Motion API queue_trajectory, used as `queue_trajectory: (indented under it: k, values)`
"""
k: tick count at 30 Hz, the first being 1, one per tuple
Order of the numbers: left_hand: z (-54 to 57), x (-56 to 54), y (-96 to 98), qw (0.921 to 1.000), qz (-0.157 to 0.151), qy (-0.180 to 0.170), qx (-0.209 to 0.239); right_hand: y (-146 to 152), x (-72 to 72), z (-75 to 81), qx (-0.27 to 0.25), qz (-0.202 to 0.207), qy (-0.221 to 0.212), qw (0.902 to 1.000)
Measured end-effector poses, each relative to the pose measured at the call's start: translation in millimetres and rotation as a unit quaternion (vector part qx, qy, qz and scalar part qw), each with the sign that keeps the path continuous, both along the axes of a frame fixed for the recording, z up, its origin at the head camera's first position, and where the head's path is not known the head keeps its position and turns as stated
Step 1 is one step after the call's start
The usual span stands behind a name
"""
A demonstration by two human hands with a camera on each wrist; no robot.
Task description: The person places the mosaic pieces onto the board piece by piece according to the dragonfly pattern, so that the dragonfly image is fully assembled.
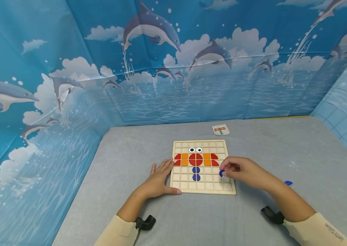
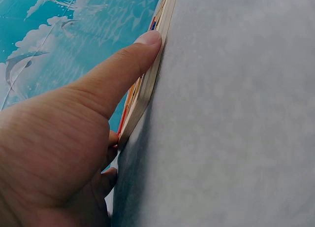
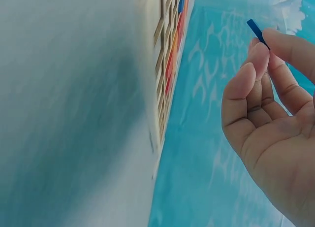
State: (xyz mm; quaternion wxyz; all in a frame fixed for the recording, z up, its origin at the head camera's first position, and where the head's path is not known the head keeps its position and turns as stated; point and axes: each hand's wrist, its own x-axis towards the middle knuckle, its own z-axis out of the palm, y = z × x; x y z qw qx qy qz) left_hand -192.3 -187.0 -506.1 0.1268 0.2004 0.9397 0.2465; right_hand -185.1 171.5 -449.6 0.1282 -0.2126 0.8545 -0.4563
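Observation:
A wooden grid board (image 1: 184, 185) lies on the table, bearing red, orange and blue flat pieces and two eye discs (image 1: 195, 150) in its cells. My left hand (image 1: 158, 181) rests at the board's left side, fingers spread and thumb on the front edge; the left wrist view shows the thumb (image 2: 133, 57) against the wooden rim. Between thumb and fingertips my right hand (image 1: 244, 171) pinches a small blue piece (image 1: 222, 173) over the board's right part. Seen edge-on in the right wrist view, that blue piece (image 3: 257, 32) is thin and held clear of the board.
Behind the board lies a small pattern card (image 1: 221, 129). Another blue piece (image 1: 288, 182) is on the grey table (image 1: 130, 147), beside the right forearm. A dolphin-print curtain (image 1: 161, 99) hangs along the back and left.

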Motion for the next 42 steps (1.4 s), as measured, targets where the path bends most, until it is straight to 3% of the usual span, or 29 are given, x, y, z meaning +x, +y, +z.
queue_trajectory:
  k: [21, 42]
  values:
    - [-1.5, -1.5, 0.0, 1.0, 0.001, -0.001, -0.007, -70, -25.9, -8.6, 0.025, 0.1, -0.012, 0.9946]
    - [-2.4, -2.0, -1.4, 1.0, -0.003, 0.003, -0.007, -84, -24.5, -23.7, 0.056, 0.107, 0.009, 0.9927]
